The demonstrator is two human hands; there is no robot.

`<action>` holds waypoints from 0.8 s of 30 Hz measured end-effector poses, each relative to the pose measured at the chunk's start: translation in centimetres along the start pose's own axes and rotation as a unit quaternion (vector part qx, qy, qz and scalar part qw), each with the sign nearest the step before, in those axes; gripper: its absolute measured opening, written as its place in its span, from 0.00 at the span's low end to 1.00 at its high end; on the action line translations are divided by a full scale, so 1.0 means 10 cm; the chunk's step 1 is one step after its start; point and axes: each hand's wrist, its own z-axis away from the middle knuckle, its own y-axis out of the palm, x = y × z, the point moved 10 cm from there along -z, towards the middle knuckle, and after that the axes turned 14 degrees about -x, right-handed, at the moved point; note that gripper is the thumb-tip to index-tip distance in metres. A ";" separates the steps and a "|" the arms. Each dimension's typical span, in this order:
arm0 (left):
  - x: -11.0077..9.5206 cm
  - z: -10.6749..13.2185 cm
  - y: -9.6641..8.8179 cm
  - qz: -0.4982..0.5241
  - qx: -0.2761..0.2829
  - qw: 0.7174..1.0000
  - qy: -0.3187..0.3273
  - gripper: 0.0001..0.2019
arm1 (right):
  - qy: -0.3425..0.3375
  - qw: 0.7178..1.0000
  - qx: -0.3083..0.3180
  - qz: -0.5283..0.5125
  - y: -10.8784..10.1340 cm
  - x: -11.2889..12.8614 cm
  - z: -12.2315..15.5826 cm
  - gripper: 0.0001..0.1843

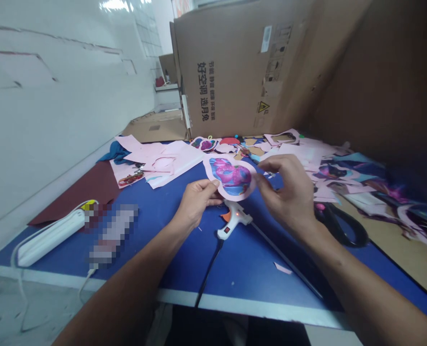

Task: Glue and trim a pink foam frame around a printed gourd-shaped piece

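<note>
A cloud-shaped cutout (231, 174) with a pink border and a purple and blue printed picture is held up above the blue table. My left hand (198, 199) pinches its lower left edge between thumb and fingers. At the right edge, the thumb and forefinger of my right hand (288, 192) close on the rim. Just below the cutout lies a white hot glue gun (231, 222) with an orange trigger and a small red light. A long grey glue stick (285, 257) runs out of its back, and a black cable leads to the table's front edge.
Pink sheets with cut-out holes (177, 156) and printed scraps (337, 170) cover the back and right. Black-handled scissors (345, 228) lie by my right forearm. A white power strip (51, 238) sits at left. A big cardboard box (235, 72) stands behind the table (155, 235).
</note>
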 end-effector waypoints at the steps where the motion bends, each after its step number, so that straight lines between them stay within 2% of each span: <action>1: 0.00 0.00 0.00 0.000 0.000 1.000 0.005 0.23 | -0.010 0.999 0.012 -0.028 0.05 0.09 0.02 0.11; 4: -0.01 0.02 0.02 0.004 0.003 1.000 0.011 0.24 | 0.011 0.994 0.040 -0.099 0.19 0.25 0.10 0.17; 9: 0.00 0.06 0.09 0.016 0.028 0.999 0.010 0.23 | 0.056 0.987 0.064 -0.136 0.35 0.30 0.22 0.24; 18: 0.07 0.11 0.16 0.036 0.040 0.999 -0.002 0.18 | 0.055 0.990 0.071 -0.104 0.39 0.26 0.26 0.28; 24: 0.04 0.13 0.18 0.022 0.040 0.999 0.014 0.16 | 0.050 0.990 0.075 -0.104 0.40 0.28 0.26 0.27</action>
